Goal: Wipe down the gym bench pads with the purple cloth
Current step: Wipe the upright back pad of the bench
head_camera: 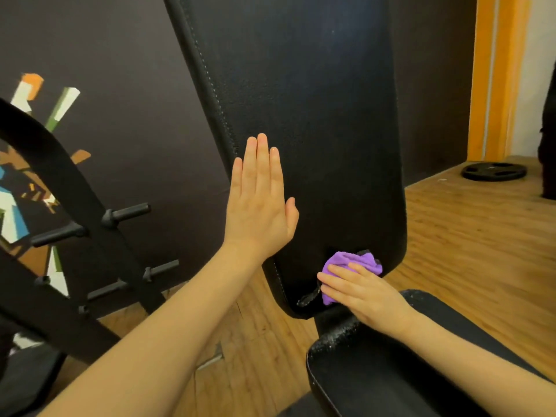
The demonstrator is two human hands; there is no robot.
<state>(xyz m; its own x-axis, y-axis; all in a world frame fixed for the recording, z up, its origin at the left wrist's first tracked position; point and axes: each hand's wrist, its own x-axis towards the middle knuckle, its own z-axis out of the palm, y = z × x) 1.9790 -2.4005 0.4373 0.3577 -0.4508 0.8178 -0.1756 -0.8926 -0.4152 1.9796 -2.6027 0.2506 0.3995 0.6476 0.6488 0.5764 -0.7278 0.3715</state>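
Observation:
The black back pad [316, 121] of the gym bench stands steeply inclined in the middle of the view. My left hand [260, 203] lies flat against its left side with straight fingers pointing up. My right hand [365, 294] presses the bunched purple cloth [350, 264] against the pad's lower end, fingers laid over the cloth. A torn, scuffed patch shows on the pad just left of the cloth. The black seat pad [391, 368] lies below at the lower right, its near rim flecked with white wear.
A black rack frame [60, 188] with several pegs stands at the left before a dark painted wall. A black weight plate [493, 170] lies on the wooden floor [469, 236] at the far right, near an orange doorway trim.

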